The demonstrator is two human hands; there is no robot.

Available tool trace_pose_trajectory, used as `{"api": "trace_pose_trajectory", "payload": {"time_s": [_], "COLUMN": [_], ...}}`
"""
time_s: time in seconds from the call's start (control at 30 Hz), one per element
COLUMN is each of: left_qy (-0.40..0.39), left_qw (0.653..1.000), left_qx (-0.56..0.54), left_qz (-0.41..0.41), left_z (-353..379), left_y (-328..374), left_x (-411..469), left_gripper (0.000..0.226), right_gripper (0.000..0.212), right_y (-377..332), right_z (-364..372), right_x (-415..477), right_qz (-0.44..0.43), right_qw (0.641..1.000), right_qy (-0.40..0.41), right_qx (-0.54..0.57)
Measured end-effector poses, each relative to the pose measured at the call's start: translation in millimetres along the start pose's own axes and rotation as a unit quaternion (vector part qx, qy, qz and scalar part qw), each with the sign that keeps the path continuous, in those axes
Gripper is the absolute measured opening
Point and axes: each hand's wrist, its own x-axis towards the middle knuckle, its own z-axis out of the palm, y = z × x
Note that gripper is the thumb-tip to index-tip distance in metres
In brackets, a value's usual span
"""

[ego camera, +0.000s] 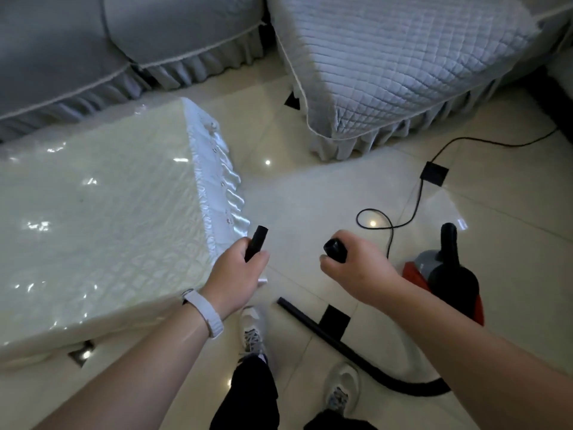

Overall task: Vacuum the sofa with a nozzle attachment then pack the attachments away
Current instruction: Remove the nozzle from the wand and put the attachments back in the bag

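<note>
Forearms (148,367) come in from the bottom edge, white wristband (205,312) on the left one. Left hand (235,274) grips a short black nozzle (256,242): fingers and thumb wrapped round its lower half, upper half sticking out above the fist. Nozzle long axis runs up and slightly right in the head view, open end pointing away from the person, over the corner of the table (93,212). Right hand (359,274) grips a second black fitting (334,249), fingers curled round it, rounded end poking out toward the left hand. The two black parts are near each other but apart, not mated, both held in the air above the floor (310,187). Below the hands a rigid black tube (310,324) lies on the tiles, running diagonally down-right into a black hose (412,387) that curves off behind the right forearm. Red and black vacuum (446,274) sits on the floor just right of the right hand, handle up. Black cord (415,206) loops across the tiles beyond it and runs off toward the right. Light shoes (252,333) stand between table and tube. Table has a glossy cream cover with a frilled edge. Grey skirted sofa (62,57) along the top left; its quilted section (403,57) fills the top right.
</note>
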Motion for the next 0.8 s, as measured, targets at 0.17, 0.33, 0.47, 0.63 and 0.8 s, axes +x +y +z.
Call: {"api": "trace_pose_trajectory", "payload": {"time_s": [0.17, 0.33, 0.47, 0.63, 0.8], "left_qy": [0.059, 0.105, 0.108, 0.112, 0.103], "left_qw": [0.998, 0.993, 0.989, 0.982, 0.975], "left_qx": [0.001, -0.043, -0.087, -0.131, -0.173], "left_qz": [-0.015, -0.039, -0.057, -0.08, -0.098], "left_z": [-59, -123, -171, -236, -308], "left_y": [-26, -67, -116, -181, -225], "left_x": [-15, -17, -13, -9, -9], "left_gripper": [0.027, 0.03, 0.031, 0.031, 0.025], "right_gripper": [0.013, 0.018, 0.02, 0.017, 0.017], "right_y": [-62, -124, -168, -226, -295], "right_z": [34, 82, 135, 215, 281], "right_x": [7, 16, 27, 29, 30], "right_qz": [-0.047, -0.08, -0.079, -0.068, -0.066], "right_qw": [0.998, 0.994, 0.992, 0.988, 0.985], "right_qy": [-0.028, -0.061, -0.076, -0.099, -0.116], "right_qx": [-0.014, -0.046, -0.07, -0.1, -0.112]}}
